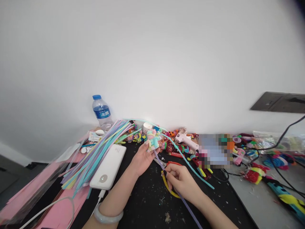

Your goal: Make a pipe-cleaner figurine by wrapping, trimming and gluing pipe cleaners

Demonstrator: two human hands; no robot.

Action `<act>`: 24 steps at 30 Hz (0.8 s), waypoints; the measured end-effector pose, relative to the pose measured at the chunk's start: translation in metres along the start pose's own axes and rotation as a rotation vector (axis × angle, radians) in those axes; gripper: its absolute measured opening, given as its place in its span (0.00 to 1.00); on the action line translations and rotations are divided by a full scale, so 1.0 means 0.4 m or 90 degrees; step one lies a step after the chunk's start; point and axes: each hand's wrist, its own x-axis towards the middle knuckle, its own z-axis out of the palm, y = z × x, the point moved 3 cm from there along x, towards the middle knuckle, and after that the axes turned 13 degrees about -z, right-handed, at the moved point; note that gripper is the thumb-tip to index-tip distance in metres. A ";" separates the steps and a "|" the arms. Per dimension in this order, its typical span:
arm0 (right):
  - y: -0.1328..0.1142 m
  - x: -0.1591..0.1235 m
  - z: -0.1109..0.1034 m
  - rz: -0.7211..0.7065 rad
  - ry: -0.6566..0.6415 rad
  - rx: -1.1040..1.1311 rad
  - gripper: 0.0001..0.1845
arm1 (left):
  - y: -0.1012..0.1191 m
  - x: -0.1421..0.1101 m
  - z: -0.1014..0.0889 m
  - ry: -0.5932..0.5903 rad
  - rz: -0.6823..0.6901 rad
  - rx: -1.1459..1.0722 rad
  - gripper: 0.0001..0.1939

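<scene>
My left hand [143,160] holds a bundled pastel pipe cleaner piece [153,140] in pink, mint and yellow, its fingers curled beneath it. A purple pipe cleaner [188,208] runs from this piece down to the right. My right hand [177,179] pinches that purple strand between thumb and fingers. Under the right hand lie pliers with red and yellow handles [168,187], partly hidden. A long mint pipe cleaner [188,163] arcs from behind the bundled piece toward the right.
A fan of loose pastel pipe cleaners [95,162] and a white power bank [109,167] with a cable lie left. Behind stand a water bottle [102,113] and a pink glue gun [187,140] among small colourful figures. Black cables [283,140] cross the right side.
</scene>
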 end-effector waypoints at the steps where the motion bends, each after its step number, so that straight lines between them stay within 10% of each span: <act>1: -0.001 -0.003 -0.001 -0.008 0.002 0.012 0.09 | -0.002 -0.002 0.000 -0.008 -0.004 0.013 0.12; 7: 0.023 -0.001 -0.037 -0.078 0.167 0.141 0.20 | -0.047 -0.021 0.018 -0.152 -0.167 0.187 0.22; 24: 0.039 0.008 -0.030 -0.023 0.229 0.303 0.17 | -0.090 -0.069 0.057 -0.250 -0.437 0.422 0.25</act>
